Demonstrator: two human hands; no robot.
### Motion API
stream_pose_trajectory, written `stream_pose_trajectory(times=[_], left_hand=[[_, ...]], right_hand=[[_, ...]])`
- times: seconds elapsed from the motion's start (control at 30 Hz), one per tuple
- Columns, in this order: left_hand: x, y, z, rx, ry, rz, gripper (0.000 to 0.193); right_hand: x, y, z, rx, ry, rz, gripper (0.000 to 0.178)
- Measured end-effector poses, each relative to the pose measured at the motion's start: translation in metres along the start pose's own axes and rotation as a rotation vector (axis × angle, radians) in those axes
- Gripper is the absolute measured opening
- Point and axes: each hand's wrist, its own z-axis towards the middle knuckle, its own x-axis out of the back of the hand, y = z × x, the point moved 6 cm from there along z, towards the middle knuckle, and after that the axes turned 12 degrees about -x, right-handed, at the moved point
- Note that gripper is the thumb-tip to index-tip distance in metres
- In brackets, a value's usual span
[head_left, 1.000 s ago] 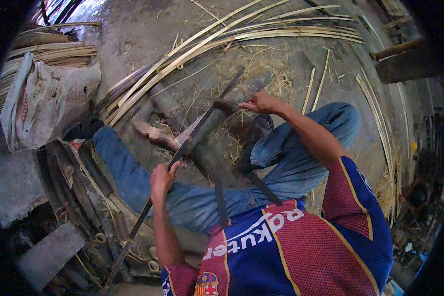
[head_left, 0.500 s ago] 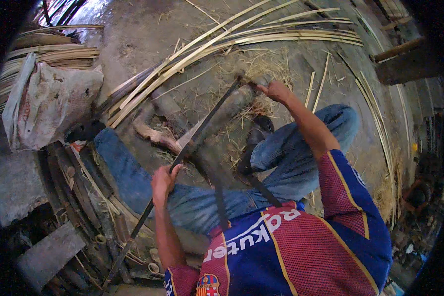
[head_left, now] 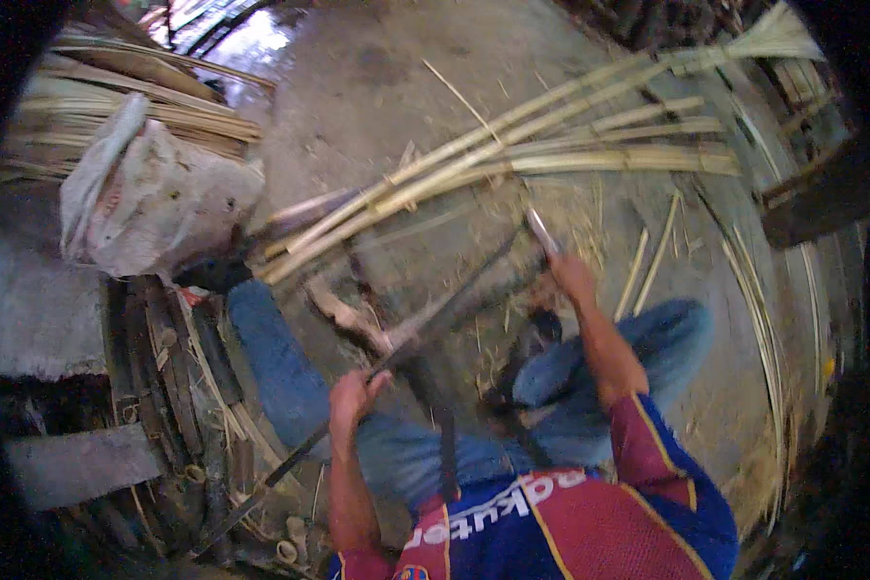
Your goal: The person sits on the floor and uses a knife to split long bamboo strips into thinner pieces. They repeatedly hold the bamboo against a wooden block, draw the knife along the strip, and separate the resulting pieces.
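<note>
My left hand (head_left: pixel 355 394) is closed around a long, dark, narrow strip (head_left: pixel 445 307), which looks like split bamboo. The strip slants from the lower left up to the middle of the view. At its far end my right hand (head_left: pixel 572 277) grips a knife (head_left: pixel 539 229), its pale blade close to the strip's tip. The handle is hidden in my fingers, and blur hides whether blade and strip touch. Below the strip, between my legs, lies a forked piece of wood (head_left: pixel 348 319).
Long pale split strips (head_left: pixel 512 159) lie across the floor ahead. A whitish sack (head_left: pixel 164 208) and stacked strips (head_left: pixel 203 126) are at the far left. Dark bamboo poles (head_left: pixel 155 358) lie beside my left leg. A dark wooden board (head_left: pixel 822 198) stands out at the right.
The view has shifted, so the scene sits lower and further right. The knife blade now shows at the strip's far end. My left hand still grips the strip.
</note>
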Motion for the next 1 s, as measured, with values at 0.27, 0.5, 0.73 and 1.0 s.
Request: stream_pose_trajectory(times=[0.27,0.5,0.73,1.0], left_hand=[[0.019,0.007,-0.025,-0.001,0.060,0.006,0.053],[0.006,0.008,-0.008,-0.020,0.087,-0.059,0.056],[0.025,0.022,-0.028,-0.206,0.342,-0.048,0.045],[0.076,0.047,-0.070,-0.189,0.273,-0.237,0.035]], right_hand=[[-0.020,-0.034,-0.039,0.060,0.425,0.094,0.044],[0.006,-0.090,-0.090,0.424,0.183,0.596,0.038],[0.017,-0.190,-0.248,1.334,-0.067,0.309,0.040],[0.033,-0.206,-0.269,1.409,0.020,0.416,0.030]])
